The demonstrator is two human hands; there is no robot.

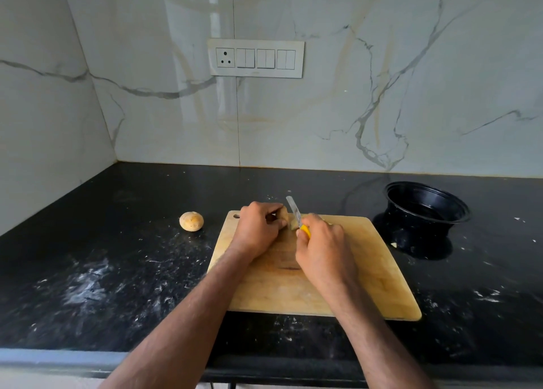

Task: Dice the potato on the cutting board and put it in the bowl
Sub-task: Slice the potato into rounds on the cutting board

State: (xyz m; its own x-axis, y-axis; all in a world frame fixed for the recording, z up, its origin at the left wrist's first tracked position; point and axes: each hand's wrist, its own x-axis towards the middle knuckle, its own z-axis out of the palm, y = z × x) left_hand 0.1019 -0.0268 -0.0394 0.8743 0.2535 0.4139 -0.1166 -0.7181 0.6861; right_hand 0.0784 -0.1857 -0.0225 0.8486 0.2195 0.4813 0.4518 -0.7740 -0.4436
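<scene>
Now, steel knife (294, 211), lumpy potato (284, 214), wooden board (352, 271)

Both my forearms reach forward, bare, converging toward the middle. My left hand (260, 230) lies knuckles up, fingers curled in a pinch. My right hand (321, 246) is fisted in a grip, knuckles up, just beside the left.

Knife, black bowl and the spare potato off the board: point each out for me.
Knife (294, 211), head view, on the blade.
Black bowl (458, 210), head view, on the right rim.
Spare potato (191, 221), head view, on its middle.
</scene>
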